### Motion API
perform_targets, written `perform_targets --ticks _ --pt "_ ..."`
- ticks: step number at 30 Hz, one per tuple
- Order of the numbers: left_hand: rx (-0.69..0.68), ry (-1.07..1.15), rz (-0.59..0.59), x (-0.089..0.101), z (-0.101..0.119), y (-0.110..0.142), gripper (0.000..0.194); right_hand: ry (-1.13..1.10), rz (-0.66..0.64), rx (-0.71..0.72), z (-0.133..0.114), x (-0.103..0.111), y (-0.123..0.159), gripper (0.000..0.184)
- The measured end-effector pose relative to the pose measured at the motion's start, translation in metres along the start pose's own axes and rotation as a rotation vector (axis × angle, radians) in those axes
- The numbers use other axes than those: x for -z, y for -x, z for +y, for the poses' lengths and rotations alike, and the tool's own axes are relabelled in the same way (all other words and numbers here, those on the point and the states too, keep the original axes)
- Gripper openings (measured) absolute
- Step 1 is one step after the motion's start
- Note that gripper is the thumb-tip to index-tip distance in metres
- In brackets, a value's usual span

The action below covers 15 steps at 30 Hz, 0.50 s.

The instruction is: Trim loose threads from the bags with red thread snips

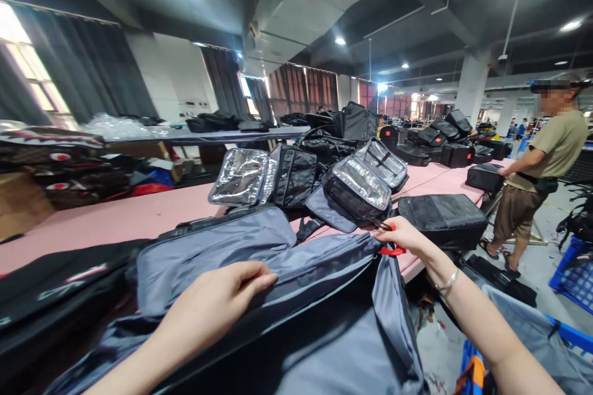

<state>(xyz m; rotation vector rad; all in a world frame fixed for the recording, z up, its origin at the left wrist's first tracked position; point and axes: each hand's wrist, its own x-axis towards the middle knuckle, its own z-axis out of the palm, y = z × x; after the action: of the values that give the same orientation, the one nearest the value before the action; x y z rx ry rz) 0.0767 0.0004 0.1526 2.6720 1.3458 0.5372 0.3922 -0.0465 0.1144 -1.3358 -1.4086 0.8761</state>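
A large grey fabric bag lies open in front of me on the pink table. My left hand presses on the bag's grey lining, fingers curled and pinching a seam. My right hand is closed on a small red-handled tool, probably thread snips, at the bag's far right edge. A bracelet sits on my right wrist.
Black bags with clear plastic panels and a black case lie further along the table. More black bags are piled behind. A person in a tan shirt stands at the right. Blue crates sit on the floor.
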Motion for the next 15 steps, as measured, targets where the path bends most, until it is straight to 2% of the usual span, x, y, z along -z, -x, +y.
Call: perform_targets --ticks 2,8,12,15 --pt "0.006 0.048 -0.044 0.003 -0.003 -0.007 0.034 -0.114 -0.071 -0.038 0.003 0.002 -0.007 0.032" --pt "0.011 0.222 -0.103 0.0 -0.01 -0.008 0.033 -0.226 -0.101 -0.079 0.008 0.0 -0.008 0.04" --pt "-0.03 0.326 -0.072 0.006 -0.021 0.007 0.029 -0.245 -0.06 -0.031 0.014 -0.003 -0.002 0.039" --pt "-0.029 0.274 -0.034 0.018 -0.038 0.03 0.035 -0.096 0.064 0.058 0.015 -0.004 0.007 0.035"
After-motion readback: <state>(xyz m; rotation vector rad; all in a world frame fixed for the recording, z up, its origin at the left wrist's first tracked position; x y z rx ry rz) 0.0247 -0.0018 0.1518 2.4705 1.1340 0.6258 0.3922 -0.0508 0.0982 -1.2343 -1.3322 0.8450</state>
